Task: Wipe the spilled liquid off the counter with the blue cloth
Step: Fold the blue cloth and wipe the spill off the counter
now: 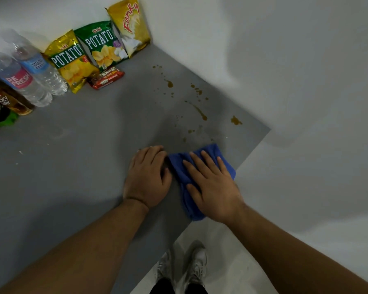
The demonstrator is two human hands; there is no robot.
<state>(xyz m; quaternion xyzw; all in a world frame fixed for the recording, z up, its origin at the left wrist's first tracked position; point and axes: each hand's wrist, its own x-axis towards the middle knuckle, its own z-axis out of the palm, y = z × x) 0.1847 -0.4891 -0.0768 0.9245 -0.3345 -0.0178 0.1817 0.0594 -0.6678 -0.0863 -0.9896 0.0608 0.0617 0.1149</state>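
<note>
I record my left hand (147,177) resting relaxed and empty on the grey counter (72,166), touching the crumpled blue cloth (177,166) pressed under my right hand's (212,185) straight, spread fingers (201,166), with brown spilled liquid (200,112) beyond.

The counter (72,166) is smooth, matt grey, like laminate. The cloth (208,148), near right, is soft blue fabric with a fuzzy nap. Far left, the chip bags (70,60) are glossy printed foil and the bottles (40,71) clear ribbed plastic with shiny labels. The spill (200,112) is thin brown liquid. The wall (285,60) is matt white.
</note>
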